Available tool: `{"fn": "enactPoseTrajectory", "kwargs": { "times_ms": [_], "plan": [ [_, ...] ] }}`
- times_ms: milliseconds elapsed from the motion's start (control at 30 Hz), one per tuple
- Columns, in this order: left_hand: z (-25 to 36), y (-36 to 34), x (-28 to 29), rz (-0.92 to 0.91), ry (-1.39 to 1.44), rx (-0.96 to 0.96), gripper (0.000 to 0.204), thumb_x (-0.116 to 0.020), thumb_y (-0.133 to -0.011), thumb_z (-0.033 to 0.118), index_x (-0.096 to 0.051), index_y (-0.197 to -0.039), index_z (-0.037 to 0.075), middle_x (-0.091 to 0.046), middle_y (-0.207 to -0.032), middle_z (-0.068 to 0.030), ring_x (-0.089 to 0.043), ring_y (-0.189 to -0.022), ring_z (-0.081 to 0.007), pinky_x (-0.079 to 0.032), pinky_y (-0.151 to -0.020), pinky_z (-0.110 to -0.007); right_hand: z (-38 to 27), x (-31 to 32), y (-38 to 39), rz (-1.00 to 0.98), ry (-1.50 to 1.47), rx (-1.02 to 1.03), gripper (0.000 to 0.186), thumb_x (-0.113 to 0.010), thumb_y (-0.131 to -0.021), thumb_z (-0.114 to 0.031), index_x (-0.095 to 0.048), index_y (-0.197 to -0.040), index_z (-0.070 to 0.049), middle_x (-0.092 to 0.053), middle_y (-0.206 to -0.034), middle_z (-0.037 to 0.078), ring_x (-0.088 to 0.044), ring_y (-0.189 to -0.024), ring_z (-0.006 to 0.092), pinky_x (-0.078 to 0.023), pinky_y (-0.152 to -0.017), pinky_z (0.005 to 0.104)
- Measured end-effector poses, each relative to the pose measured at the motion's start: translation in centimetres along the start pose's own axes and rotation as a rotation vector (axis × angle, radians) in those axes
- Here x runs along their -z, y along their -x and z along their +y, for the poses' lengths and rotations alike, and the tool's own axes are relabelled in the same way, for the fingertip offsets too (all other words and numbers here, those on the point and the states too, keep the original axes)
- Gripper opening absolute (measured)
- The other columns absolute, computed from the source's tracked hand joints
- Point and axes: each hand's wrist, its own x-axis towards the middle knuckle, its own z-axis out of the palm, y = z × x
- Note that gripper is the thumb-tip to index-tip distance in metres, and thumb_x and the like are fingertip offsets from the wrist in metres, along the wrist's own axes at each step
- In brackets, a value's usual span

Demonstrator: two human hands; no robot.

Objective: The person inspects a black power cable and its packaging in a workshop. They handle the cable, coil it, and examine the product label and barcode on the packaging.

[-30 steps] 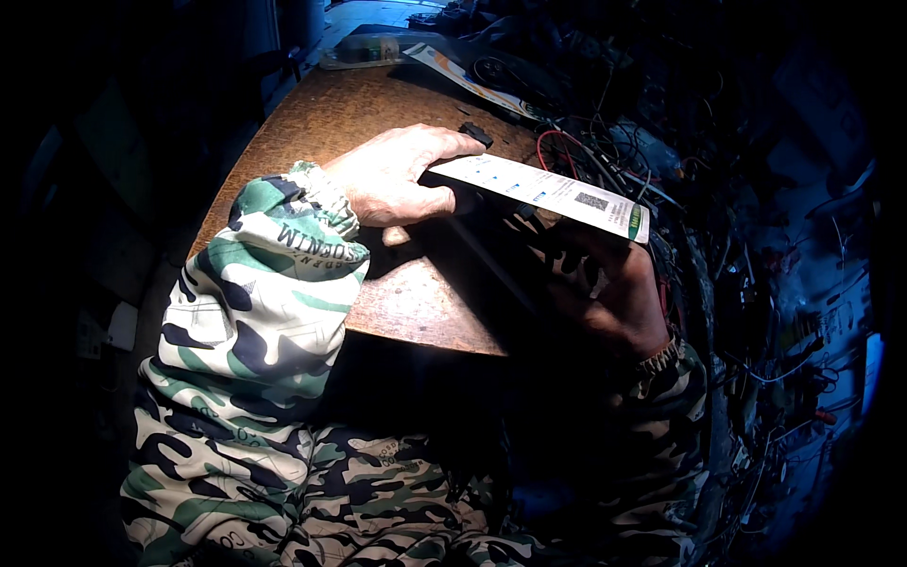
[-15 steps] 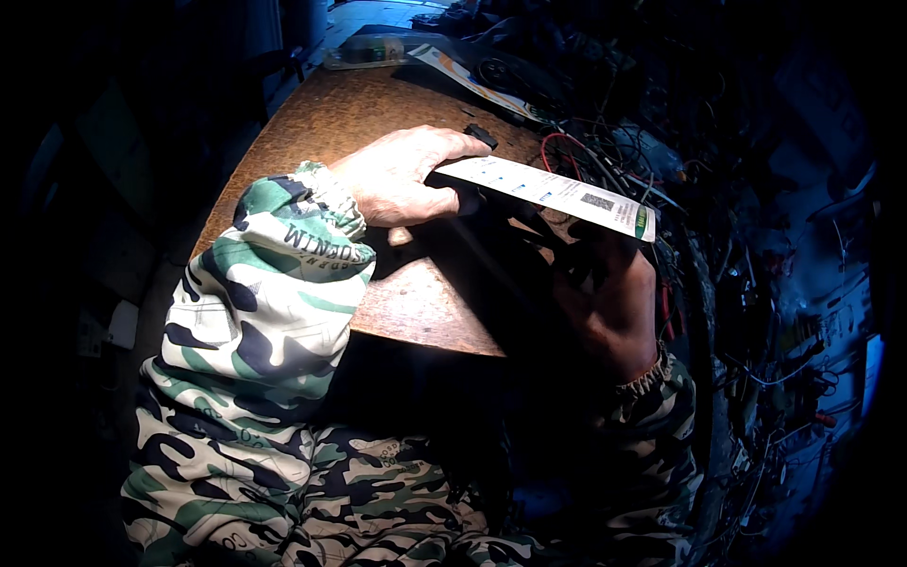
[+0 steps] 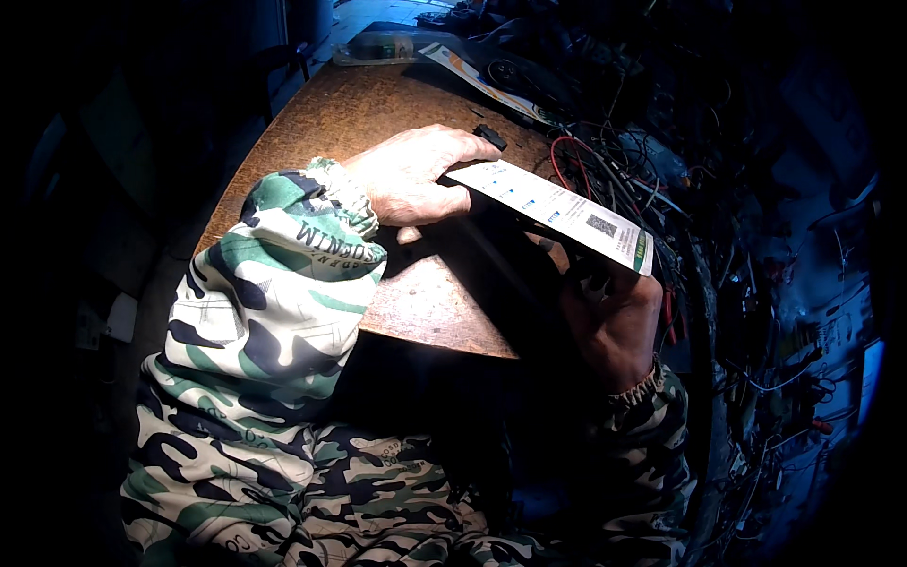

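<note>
A long white printed card with blue marks, a square code and a green right end is held slantwise above the table. My left hand grips its left end, fingers along the far side and thumb on the near side. Under the right end, my right hand is closed in shadow, its curled fingers against the card; the fingertips are hidden. A small dark piece lies on the table just beyond my left fingertips. Below my left wrist, a small pale rounded thing shows partly.
The brown wooden table has a curved near edge. At its far side lie a clear plastic package and a white-and-orange printed strip. Tangled wires, one a red cable, crowd the right side. Surroundings are dark.
The card's right end has come down and toward me, so more of its printed face shows. My right hand stays under that end; my left hand keeps its grip.
</note>
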Motion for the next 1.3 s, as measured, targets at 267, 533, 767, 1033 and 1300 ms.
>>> {"fn": "enactPoseTrajectory", "kwargs": {
  "times_ms": [267,533,767,1033,1300],
  "plan": [
    [-0.1,0.5,0.3,0.006,-0.042,-0.019,0.069,-0.063,-0.079,0.016,-0.052,-0.145,0.003,-0.051,-0.149,-0.0225,-0.045,-0.141,-0.0388,-0.035,-0.120,-0.047,0.2,0.8,-0.6,-0.034,0.176,0.338,0.031,-0.071,-0.078,0.005,-0.070,-0.108,0.000,-0.073,-0.100,0.015,-0.072,-0.087,0.0296,-0.057,-0.076,0.0363],
    [1.0,0.2,0.5,-0.054,-0.017,0.022,0.068,-0.064,-0.079,0.013,-0.054,-0.146,0.007,-0.050,-0.150,-0.0209,-0.042,-0.143,-0.0369,-0.034,-0.121,-0.047,-0.6,1.2,-1.5,-0.076,0.166,0.470,0.026,-0.078,-0.079,0.000,-0.072,-0.104,0.001,-0.071,-0.106,0.021,-0.071,-0.095,0.0367,-0.058,-0.081,0.0444],
    [0.6,0.2,0.2,-0.035,-0.033,-0.011,0.067,-0.063,-0.079,0.015,-0.056,-0.144,0.008,-0.050,-0.150,-0.0209,-0.044,-0.142,-0.0379,-0.035,-0.120,-0.047,-1.2,-0.5,-1.2,-0.118,0.187,0.305,0.034,-0.075,-0.085,0.001,-0.069,-0.119,0.000,-0.072,-0.111,0.020,-0.072,-0.102,0.0352,-0.058,-0.083,0.0400],
    [1.4,0.0,0.6,-0.076,-0.038,0.014,0.066,-0.063,-0.079,0.016,-0.056,-0.144,0.008,-0.049,-0.150,-0.0212,-0.043,-0.142,-0.0381,-0.035,-0.120,-0.048,1.3,-2.8,-2.0,-0.056,-0.227,0.290,0.029,-0.078,-0.087,-0.004,-0.067,-0.114,-0.003,-0.073,-0.101,0.017,-0.073,-0.093,0.0319,-0.059,-0.078,0.0386],
    [1.5,0.6,0.8,-0.056,-0.094,0.032,0.065,-0.062,-0.080,0.014,-0.056,-0.145,0.011,-0.047,-0.152,-0.0220,-0.041,-0.143,-0.0398,-0.034,-0.120,-0.050,-1.0,-0.4,-1.1,-0.353,-0.102,0.099,0.019,-0.069,-0.098,-0.018,-0.075,-0.103,-0.001,-0.072,-0.093,0.019,-0.072,-0.082,0.0309,-0.057,-0.073,0.0389]
  ]
}}
